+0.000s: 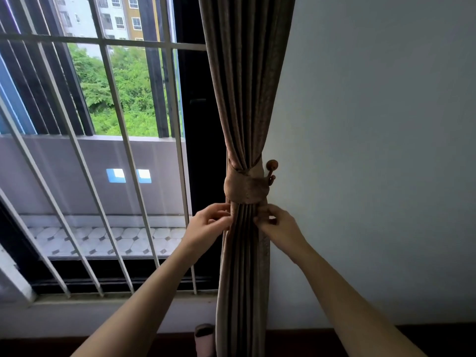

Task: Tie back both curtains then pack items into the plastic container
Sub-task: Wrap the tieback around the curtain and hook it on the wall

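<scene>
Obs: the brown pleated fabric curtain [244,99] hangs gathered into one bundle at the right edge of the window, against the pale painted wall [373,150]. A matching brown fabric tieback band [243,189] wraps round the bundle. The band's end appears looped over the round wooden wall hook [272,166], which sits just beside the bundle's right side. The white metal window bars [110,124] stand to the left.

Hands: both work just under the band.
- The left hand [210,224] has its fingers curled in on the left edge of the bundle, pinching the outer folds.
- The right hand [277,224] pinches the right-edge fold between thumb and fingertips.

Step, as judged: dressing the pleats below the band. This curtain looks tied already. The other curtain and the plastic container are out of view, so their state cannot be told.

Method notes:
- Pull the folds down and slightly inward with even tension on both sides, so the pleats lie parallel and none bulges over the band.
- Keep the pull gentle. A sharp tug could drag the band down or slip its loop off the hook.
- Check that the loop is seated behind the knob before letting go.
- Release one hand at a time and watch whether the bundle holds its shape.
</scene>
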Action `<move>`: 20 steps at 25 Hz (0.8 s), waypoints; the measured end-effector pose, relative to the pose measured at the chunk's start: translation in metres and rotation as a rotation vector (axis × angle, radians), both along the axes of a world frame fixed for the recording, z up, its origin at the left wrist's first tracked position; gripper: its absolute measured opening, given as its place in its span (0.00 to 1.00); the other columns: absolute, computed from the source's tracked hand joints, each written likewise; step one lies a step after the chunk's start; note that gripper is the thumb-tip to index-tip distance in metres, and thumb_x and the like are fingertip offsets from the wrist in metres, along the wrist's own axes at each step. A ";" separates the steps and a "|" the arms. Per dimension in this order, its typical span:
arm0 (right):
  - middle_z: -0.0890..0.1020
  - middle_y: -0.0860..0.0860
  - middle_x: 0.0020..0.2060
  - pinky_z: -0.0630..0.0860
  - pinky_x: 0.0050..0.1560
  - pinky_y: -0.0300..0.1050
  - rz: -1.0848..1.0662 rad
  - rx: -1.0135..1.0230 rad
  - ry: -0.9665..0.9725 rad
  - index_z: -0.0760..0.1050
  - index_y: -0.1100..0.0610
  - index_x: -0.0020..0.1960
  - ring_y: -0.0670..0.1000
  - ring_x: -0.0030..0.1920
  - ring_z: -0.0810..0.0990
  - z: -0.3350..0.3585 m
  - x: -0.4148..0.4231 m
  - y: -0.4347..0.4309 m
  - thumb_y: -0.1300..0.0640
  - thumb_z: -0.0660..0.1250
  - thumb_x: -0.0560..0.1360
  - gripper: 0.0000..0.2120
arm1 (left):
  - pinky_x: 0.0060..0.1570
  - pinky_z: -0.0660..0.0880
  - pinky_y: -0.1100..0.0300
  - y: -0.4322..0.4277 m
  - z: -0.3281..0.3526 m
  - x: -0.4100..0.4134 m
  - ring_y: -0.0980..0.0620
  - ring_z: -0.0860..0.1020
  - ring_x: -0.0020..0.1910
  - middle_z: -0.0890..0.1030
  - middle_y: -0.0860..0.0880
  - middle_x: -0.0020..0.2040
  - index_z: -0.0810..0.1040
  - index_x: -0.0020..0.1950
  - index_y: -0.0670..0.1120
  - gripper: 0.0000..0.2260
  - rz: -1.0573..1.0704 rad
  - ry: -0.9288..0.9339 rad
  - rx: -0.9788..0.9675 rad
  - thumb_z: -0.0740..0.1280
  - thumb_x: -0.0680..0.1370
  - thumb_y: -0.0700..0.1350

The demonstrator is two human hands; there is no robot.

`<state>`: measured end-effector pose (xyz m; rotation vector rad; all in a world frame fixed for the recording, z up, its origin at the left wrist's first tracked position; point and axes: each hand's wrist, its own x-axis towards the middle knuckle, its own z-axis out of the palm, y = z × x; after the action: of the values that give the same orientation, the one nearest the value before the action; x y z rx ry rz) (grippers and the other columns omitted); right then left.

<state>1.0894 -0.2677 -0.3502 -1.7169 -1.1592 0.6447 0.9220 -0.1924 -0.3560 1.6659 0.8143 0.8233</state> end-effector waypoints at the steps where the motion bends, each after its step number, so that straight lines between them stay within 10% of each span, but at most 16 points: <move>1: 0.82 0.50 0.48 0.74 0.48 0.35 0.025 0.031 -0.105 0.78 0.56 0.58 0.47 0.47 0.79 -0.007 0.000 -0.001 0.56 0.67 0.75 0.12 | 0.39 0.78 0.67 -0.004 -0.004 -0.003 0.57 0.82 0.41 0.83 0.52 0.44 0.79 0.56 0.50 0.10 0.004 0.102 0.169 0.69 0.75 0.44; 6: 0.80 0.46 0.32 0.72 0.39 0.38 0.011 0.172 -0.264 0.77 0.54 0.41 0.44 0.35 0.78 -0.012 0.004 0.001 0.54 0.70 0.72 0.05 | 0.29 0.74 0.53 0.006 -0.014 -0.001 0.49 0.75 0.27 0.78 0.48 0.29 0.79 0.38 0.41 0.08 0.248 0.319 0.741 0.68 0.76 0.44; 14: 0.71 0.44 0.26 0.64 0.29 0.34 -0.097 0.239 -0.484 0.63 0.48 0.31 0.44 0.27 0.69 -0.013 0.015 -0.025 0.60 0.70 0.69 0.17 | 0.30 0.69 0.56 0.003 -0.011 0.008 0.49 0.70 0.28 0.72 0.50 0.30 0.74 0.36 0.39 0.10 0.160 0.458 0.793 0.65 0.76 0.41; 20: 0.82 0.46 0.35 0.75 0.34 0.41 -0.084 0.193 -0.502 0.78 0.53 0.41 0.45 0.33 0.79 -0.021 0.009 -0.025 0.47 0.69 0.72 0.09 | 0.31 0.68 0.58 -0.006 -0.014 0.003 0.50 0.70 0.28 0.72 0.50 0.30 0.75 0.36 0.39 0.10 0.092 0.497 0.814 0.65 0.76 0.42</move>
<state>1.0984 -0.2924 -0.3717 -1.7981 -1.4276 0.0387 0.9248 -0.1988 -0.3704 2.6410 0.9602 0.8752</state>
